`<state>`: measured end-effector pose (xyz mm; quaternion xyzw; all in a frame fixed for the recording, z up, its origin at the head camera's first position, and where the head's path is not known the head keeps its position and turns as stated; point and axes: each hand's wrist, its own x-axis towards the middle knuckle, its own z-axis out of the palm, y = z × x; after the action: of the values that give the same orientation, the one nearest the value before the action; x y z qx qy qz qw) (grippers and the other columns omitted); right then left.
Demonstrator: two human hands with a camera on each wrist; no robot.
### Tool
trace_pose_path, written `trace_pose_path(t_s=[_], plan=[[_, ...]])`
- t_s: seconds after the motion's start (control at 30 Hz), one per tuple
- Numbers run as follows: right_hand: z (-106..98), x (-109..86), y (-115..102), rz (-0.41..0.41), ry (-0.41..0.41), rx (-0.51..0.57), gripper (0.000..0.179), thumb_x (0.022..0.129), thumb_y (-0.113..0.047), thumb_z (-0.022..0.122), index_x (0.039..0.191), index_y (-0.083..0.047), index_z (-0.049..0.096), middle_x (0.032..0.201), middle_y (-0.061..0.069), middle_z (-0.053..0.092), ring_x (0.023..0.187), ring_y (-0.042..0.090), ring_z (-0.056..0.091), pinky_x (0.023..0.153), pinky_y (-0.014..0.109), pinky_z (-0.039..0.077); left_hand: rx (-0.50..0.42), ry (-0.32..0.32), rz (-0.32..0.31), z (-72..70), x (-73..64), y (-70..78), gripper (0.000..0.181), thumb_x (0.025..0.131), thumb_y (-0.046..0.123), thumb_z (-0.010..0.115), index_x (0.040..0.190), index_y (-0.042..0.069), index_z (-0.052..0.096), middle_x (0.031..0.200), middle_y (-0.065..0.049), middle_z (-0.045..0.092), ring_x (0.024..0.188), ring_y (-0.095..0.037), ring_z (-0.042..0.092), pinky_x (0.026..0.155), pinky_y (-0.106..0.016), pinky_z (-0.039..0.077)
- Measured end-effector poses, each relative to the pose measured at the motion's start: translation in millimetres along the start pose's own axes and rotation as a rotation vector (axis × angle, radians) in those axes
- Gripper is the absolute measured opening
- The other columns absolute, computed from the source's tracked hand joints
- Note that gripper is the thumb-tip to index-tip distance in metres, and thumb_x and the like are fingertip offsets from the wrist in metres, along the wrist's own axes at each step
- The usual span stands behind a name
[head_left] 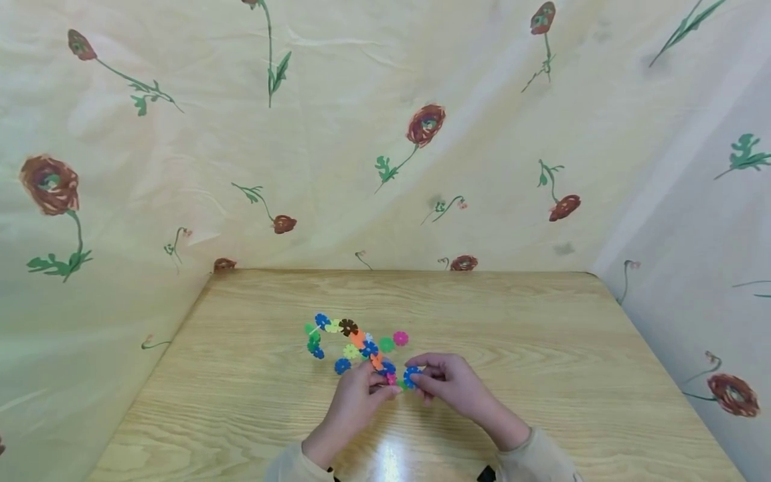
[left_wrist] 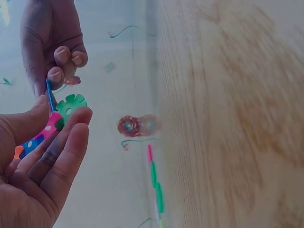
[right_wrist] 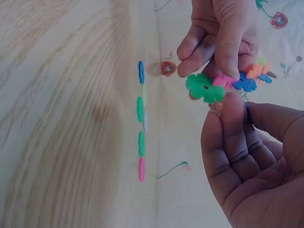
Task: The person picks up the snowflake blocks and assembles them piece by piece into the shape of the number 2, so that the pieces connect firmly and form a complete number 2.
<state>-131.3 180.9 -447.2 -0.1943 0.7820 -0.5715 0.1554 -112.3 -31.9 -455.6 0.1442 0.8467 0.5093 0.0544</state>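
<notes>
A chain of interlocking snowflake discs (head_left: 348, 327), in blue, green, yellow, brown and orange, curves away from my left hand (head_left: 354, 403) toward the back left. My left thumb and fingers pinch the chain near its close end, at a pink disc (left_wrist: 51, 124). Past that pink piece, a green disc (right_wrist: 205, 88) forms the end of the chain. Between thumb and fingertips my right hand (head_left: 456, 385) pinches a single blue disc (head_left: 411, 377), right beside the green one. In the left wrist view this blue disc shows edge-on, overlapping the pink and green pieces.
On the wooden table (head_left: 542, 335), behind my hands, lie several loose discs, among them a pink disc (head_left: 400, 338), a green disc (head_left: 387, 344) and a blue disc (head_left: 343, 366). A flower-printed cloth (head_left: 337, 134) hangs around the table's back and sides.
</notes>
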Motion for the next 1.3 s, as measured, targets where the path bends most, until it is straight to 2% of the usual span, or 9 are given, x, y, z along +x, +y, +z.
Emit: trace_pose_path(t_s=[0.23, 0.37, 0.5, 0.67, 0.8, 0.97, 1.2, 1.3], plan=[[3, 0.5, -7, 0.018, -0.001, -0.021, 0.032, 0.094, -0.012, 0.065, 0.116, 0.012, 0.063, 0.076, 0.018, 0.07, 0.062, 0.025, 0.066, 0.06, 0.035, 0.057, 0.012, -0.001, 0.043, 3.6, 0.1, -2.3, 0.018, 0.09, 0.02, 0.071, 0.097, 0.009, 0.06, 0.081, 0.004, 0.072, 0.069, -0.004, 0.063, 0.061, -0.019, 0.05], [5, 2.8, -7, 0.022, -0.002, -0.02, 0.028, 0.095, -0.009, 0.063, 0.115, 0.01, 0.064, 0.079, 0.018, 0.07, 0.061, 0.024, 0.066, 0.059, 0.037, 0.057, -0.005, 0.009, 0.066, 5.5, -0.4, -3.2, 0.018, 0.088, 0.019, 0.073, 0.098, 0.007, 0.062, 0.084, 0.003, 0.072, 0.071, -0.004, 0.062, 0.062, -0.019, 0.051], [10, 5.3, -4, 0.01, 0.027, -0.004, 0.025, 0.097, -0.007, 0.06, 0.115, 0.01, 0.063, 0.076, 0.019, 0.067, 0.057, 0.023, 0.063, 0.056, 0.038, 0.056, -0.043, 0.026, 0.063, 6.7, -1.3, -3.3, 0.018, 0.088, 0.017, 0.073, 0.098, 0.008, 0.062, 0.085, 0.003, 0.072, 0.074, -0.004, 0.063, 0.065, -0.02, 0.052], [16, 6.9, -2, 0.067, 0.092, 0.002, 0.022, 0.099, -0.016, 0.059, 0.102, 0.006, 0.062, 0.07, 0.017, 0.066, 0.052, 0.024, 0.062, 0.051, 0.034, 0.055, -0.021, 0.056, 0.023, 6.1, -1.7, -1.7, 0.019, 0.088, 0.021, 0.073, 0.098, 0.01, 0.061, 0.083, 0.007, 0.069, 0.074, -0.004, 0.06, 0.065, -0.021, 0.051], [20, 7.3, 0, 0.126, 0.084, 0.058, 0.03, 0.101, -0.024, 0.056, 0.093, 0.005, 0.063, 0.074, 0.015, 0.068, 0.055, 0.026, 0.065, 0.055, 0.034, 0.057, 0.004, 0.073, -0.018, 6.1, -0.6, -0.7, 0.02, 0.088, 0.024, 0.074, 0.097, 0.01, 0.062, 0.083, 0.008, 0.068, 0.074, -0.005, 0.058, 0.065, -0.021, 0.05], [23, 8.4, 4, 0.152, 0.062, 0.148, 0.034, 0.102, -0.025, 0.053, 0.091, 0.006, 0.061, 0.079, 0.017, 0.07, 0.06, 0.024, 0.068, 0.059, 0.036, 0.058, 0.011, 0.09, -0.053, 7.5, 1.5, -0.3, 0.019, 0.087, 0.022, 0.075, 0.095, 0.009, 0.062, 0.081, 0.008, 0.066, 0.071, -0.006, 0.055, 0.061, -0.021, 0.048], [25, 9.5, 6, 0.147, 0.047, 0.249, 0.034, 0.103, -0.021, 0.052, 0.093, 0.012, 0.058, 0.081, 0.023, 0.068, 0.069, 0.03, 0.07, 0.066, 0.039, 0.059, -0.004, 0.12, -0.021, 11.5, 2.9, -1.8, 0.017, 0.085, 0.017, 0.076, 0.093, 0.01, 0.063, 0.08, 0.006, 0.069, 0.072, -0.006, 0.059, 0.062, -0.021, 0.05], [25, 9.0, 5, 0.153, 0.045, 0.262, 0.034, 0.103, -0.02, 0.051, 0.093, 0.011, 0.059, 0.082, 0.023, 0.068, 0.07, 0.03, 0.071, 0.067, 0.039, 0.059, -0.005, 0.132, -0.027, 13.4, 2.7, -3.9, 0.017, 0.085, 0.017, 0.076, 0.093, 0.009, 0.063, 0.08, 0.005, 0.069, 0.071, -0.006, 0.059, 0.062, -0.021, 0.049]])
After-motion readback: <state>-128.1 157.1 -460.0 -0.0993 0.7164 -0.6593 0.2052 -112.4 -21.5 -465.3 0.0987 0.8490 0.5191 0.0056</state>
